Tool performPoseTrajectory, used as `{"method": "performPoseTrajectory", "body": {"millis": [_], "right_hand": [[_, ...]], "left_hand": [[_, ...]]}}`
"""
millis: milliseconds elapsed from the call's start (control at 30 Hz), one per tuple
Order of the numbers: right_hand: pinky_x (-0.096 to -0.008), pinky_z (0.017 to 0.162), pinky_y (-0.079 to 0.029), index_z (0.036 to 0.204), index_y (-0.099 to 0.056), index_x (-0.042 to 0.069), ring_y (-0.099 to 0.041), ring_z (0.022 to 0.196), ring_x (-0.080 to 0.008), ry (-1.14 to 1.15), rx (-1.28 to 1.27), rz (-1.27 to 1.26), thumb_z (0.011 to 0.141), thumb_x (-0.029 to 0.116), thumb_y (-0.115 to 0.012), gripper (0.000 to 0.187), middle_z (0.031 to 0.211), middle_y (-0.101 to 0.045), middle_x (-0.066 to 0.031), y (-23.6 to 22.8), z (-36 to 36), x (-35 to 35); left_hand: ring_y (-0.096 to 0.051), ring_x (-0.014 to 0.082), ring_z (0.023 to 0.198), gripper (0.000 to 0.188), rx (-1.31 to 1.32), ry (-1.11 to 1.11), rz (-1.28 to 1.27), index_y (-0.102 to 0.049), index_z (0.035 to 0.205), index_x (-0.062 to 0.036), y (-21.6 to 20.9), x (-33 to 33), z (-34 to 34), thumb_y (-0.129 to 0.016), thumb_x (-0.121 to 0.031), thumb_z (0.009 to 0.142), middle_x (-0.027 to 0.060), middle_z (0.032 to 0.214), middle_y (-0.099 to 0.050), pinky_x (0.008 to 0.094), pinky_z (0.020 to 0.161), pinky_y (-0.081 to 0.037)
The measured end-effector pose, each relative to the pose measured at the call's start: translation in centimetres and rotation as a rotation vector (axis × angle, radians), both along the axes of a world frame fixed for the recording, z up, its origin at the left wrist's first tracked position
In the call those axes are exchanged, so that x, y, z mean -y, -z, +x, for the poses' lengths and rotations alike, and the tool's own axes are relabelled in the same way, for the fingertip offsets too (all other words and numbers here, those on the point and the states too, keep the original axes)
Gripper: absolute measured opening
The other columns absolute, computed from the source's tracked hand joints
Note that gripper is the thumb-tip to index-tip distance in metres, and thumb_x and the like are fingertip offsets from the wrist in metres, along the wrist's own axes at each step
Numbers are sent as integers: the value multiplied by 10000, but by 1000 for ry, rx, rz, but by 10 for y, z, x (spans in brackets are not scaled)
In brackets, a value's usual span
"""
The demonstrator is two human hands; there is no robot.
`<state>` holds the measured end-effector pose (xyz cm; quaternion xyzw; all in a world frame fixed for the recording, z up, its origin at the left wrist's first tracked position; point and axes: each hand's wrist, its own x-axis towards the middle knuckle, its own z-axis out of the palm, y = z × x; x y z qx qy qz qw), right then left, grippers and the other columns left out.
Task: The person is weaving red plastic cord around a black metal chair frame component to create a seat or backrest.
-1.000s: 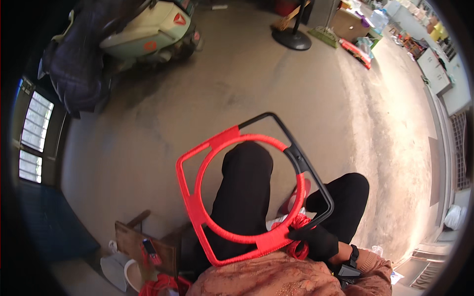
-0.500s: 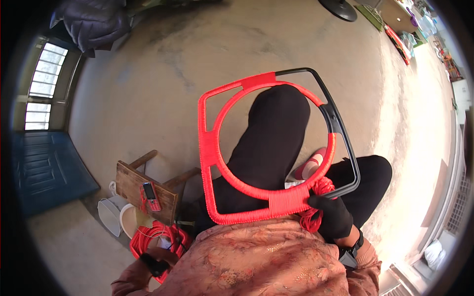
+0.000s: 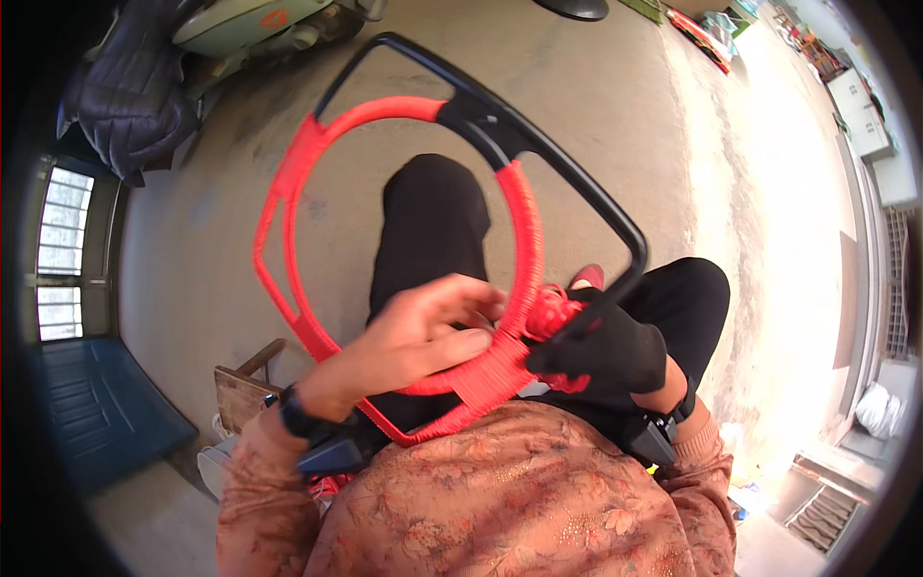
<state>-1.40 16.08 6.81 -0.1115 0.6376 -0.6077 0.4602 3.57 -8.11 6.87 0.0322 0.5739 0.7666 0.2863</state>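
A flat black frame (image 3: 567, 173) with a ring inside it is tilted above my lap. Red cord (image 3: 525, 226) wraps much of the ring and frame; the upper and right edges show bare black. My right hand (image 3: 611, 356), in a black glove, grips the frame's lower right corner. Beside that glove hangs a bundle of red cord (image 3: 553, 313), and part of it is hidden. Bare and slightly blurred, my left hand (image 3: 418, 332) reaches over the lower ring, thumb and bent fingers apart, close to the wrapped joint. I see nothing held in it.
At my left stands a wooden stool (image 3: 240, 396), partly behind my sleeve, with more red cord (image 3: 332, 483) low beside me. A blue panelled door (image 3: 106, 413) is farther left. A scooter (image 3: 255, 29) and a dark quilted cover (image 3: 135, 91) stand at the far left.
My left hand has come from the red cord coil at the lower left up to the ring. The frame has tilted and shifted left, its bare black side now toward the top. My right hand still grips it.
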Motion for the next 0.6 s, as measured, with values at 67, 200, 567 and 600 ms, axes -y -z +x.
{"method": "performPoseTrajectory", "body": {"millis": [67,200,567,600], "right_hand": [[-238,616,-467,955,-615,1,-561,704,-57,-19,-19,33,796,145,-757,257,777,-628,-6,2,-4,-3],[-261,758,-488,1061,-607,-9,-601,834,-94,265,-27,240,792,154,-729,337,902,-650,-43,10,7,-46],[-298,856,-486,1279,-535,-3,-620,977,-176,1467,-82,-194,950,339,-570,476,1099,-638,-79,72,70,-221],[-249,618,-474,1266,-540,-1,-568,695,-93,1546,-89,-196,936,328,-604,471,828,-590,18,76,74,-237]], "left_hand": [[-562,147,1108,465,188,-15,233,-445,1291,39,12,-23,-6,-639,-127,903,117,1210,-579,278,902,-485],[-636,212,993,491,371,192,280,-470,1277,48,34,-24,-14,-665,-131,863,155,1143,-614,332,869,-528],[-613,202,1074,341,323,-117,271,-560,1202,18,41,-30,-19,-623,-80,882,132,1244,-589,272,903,-505],[-612,199,1072,331,367,-222,250,-561,1201,14,43,-34,-18,-615,-94,892,130,1241,-590,268,895,-508]]}}
